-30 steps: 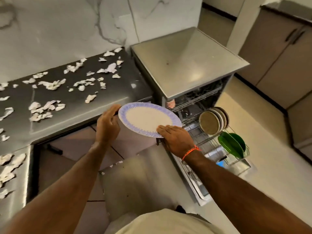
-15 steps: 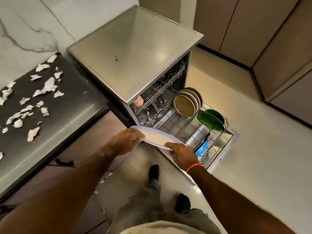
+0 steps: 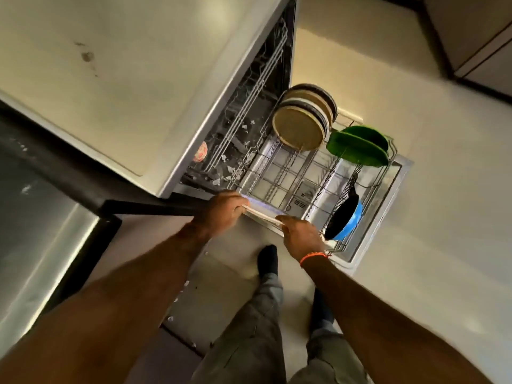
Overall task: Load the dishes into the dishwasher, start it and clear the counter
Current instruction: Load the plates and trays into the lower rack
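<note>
Pale floor [image 3: 415,259], brown cabinets [image 3: 471,37] beyond

Dishwasher top [image 3: 133,79]: brushed metal with a dull sheen, marked by a few small stains. Lower rack [image 3: 293,173]: thin coated wire, pale grey. Beige plates [image 3: 300,127]: smooth, matt-looking faces with dark rims. Green plates [image 3: 360,146]: glossy, plastic-like. Pan [image 3: 343,217]: matt black inside, glossy blue outside. Held plate [image 3: 263,213]: smooth and pale, seen edge-on. Bench [image 3: 30,206]: dark, polished, reflective. Floor [image 3: 443,245]: smooth, pale, faintly shiny. Trousers [image 3: 249,342]: grey woven cloth.
</note>
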{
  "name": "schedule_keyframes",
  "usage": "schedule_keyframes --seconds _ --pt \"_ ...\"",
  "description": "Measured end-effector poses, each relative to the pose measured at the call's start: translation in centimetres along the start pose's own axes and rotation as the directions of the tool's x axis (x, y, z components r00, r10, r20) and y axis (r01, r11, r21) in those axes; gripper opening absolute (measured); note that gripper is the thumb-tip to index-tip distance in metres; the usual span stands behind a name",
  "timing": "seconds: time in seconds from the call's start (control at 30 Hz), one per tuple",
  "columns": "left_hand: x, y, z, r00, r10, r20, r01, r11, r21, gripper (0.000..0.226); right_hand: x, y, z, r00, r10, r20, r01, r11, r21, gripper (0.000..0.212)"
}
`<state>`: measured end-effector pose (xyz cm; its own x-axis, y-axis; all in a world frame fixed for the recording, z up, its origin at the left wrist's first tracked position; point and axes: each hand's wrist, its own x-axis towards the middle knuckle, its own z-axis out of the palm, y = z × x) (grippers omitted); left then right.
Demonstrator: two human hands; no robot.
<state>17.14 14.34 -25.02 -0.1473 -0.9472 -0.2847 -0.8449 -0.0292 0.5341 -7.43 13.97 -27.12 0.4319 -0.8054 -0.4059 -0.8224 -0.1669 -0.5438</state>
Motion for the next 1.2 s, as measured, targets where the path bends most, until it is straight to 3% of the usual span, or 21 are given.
schedule_keyframes --seconds 0.27,0.47,0.67,0.9,1.07,1.2 --pt "2.7 -5.1 3.9 0.995 0.001 -0.101 0.000 1.000 0.016 0.018 5.2 1.4 3.6 0.999 0.048 0.005 -0.049 0.997 0.059 0.035" --pt "3.8 -7.7 5.7 0.995 -0.008 -0.099 0.008 1.000 0.002 0.017 7.8 2.3 6.1 0.997 0.060 0.051 -0.066 0.990 0.121 0.035" --pt "4.4 -7.6 7.6 0.996 -0.088 0.022 0.088 0.996 -0.010 0.027 8.8 3.4 7.1 0.991 0.107 0.076 -0.114 0.989 0.095 0.033" --pt "5.7 -7.2 8.3 0.962 -0.264 0.065 0.248 0.951 0.185 0.046 9.8 4.0 7.3 0.989 0.124 0.082 -0.128 0.991 0.049 0.030" --pt "6.1 -8.2 8.5 0.985 -0.159 -0.069 0.168 0.975 0.147 0.039 9.9 4.5 6.6 0.998 0.048 -0.031 -0.050 0.996 -0.074 0.025" --pt "5.7 -8.5 8.3 0.964 -0.261 -0.057 0.267 0.932 0.243 0.053 9.5 3.8 7.7 0.998 0.030 -0.050 -0.035 0.995 -0.098 0.028"
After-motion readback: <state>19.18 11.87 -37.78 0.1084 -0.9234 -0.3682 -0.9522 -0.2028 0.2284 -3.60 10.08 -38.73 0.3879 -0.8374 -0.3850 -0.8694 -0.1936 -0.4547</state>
